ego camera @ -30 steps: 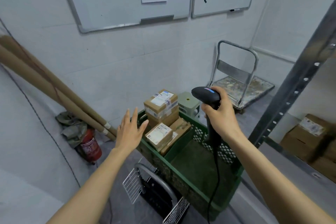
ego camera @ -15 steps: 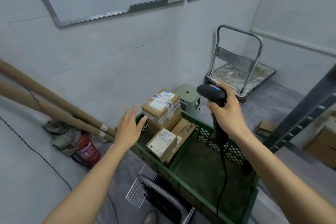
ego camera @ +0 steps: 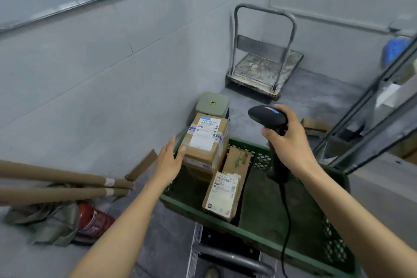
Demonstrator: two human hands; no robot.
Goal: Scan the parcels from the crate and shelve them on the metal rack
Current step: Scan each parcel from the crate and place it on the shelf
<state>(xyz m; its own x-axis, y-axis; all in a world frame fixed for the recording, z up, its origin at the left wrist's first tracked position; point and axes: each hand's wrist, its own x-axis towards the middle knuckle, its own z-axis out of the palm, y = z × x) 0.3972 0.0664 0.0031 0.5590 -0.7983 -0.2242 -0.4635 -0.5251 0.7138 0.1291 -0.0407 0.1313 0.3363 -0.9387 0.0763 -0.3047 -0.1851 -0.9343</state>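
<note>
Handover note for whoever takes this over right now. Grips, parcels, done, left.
Left grip: open, fingers straight, at the left side of the top parcel; not holding it.
Right grip: holds the scanner over the crate.
Parcels: top parcel sits on a stack at the crate's far left; labelled parcel leans beside it.
Done: nothing I can confirm; crate's right half bare.
Left: scan each parcel, shelve on the metal rack, at right.

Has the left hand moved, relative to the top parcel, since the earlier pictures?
Yes. The left hand moved right, toward the top parcel; its thumb now reaches the box's left edge.
</note>
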